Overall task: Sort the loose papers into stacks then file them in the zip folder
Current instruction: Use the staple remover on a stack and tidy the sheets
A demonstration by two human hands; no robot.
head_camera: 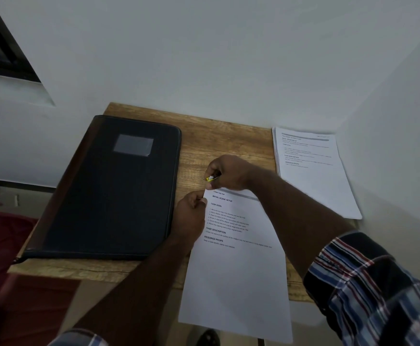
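1. The left hand (191, 216) pinches the top left corner of a printed sheet (238, 258).
2. Just beyond it, the right hand (228, 173) holds a small yellow object (211, 178).
3. A closed black zip folder (114, 188) lies left of both hands.
4. A paper stack (313, 171) lies right of the right hand.

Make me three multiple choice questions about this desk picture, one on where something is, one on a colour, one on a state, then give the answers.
1. Where does the zip folder lie on the table?
A. left side
B. right side, against the wall
C. on the paper stack

2. What colour is the zip folder?
A. red
B. black
C. white

3. What is the zip folder's state?
A. closed, lying flat
B. open with papers inside
C. standing upright

Answers: 1 A, it lies left of both hands, while the paper stack sits at the right. 2 B, its cover is black. 3 A, the cover lies flat and shut while the left hand pinches the sheet.
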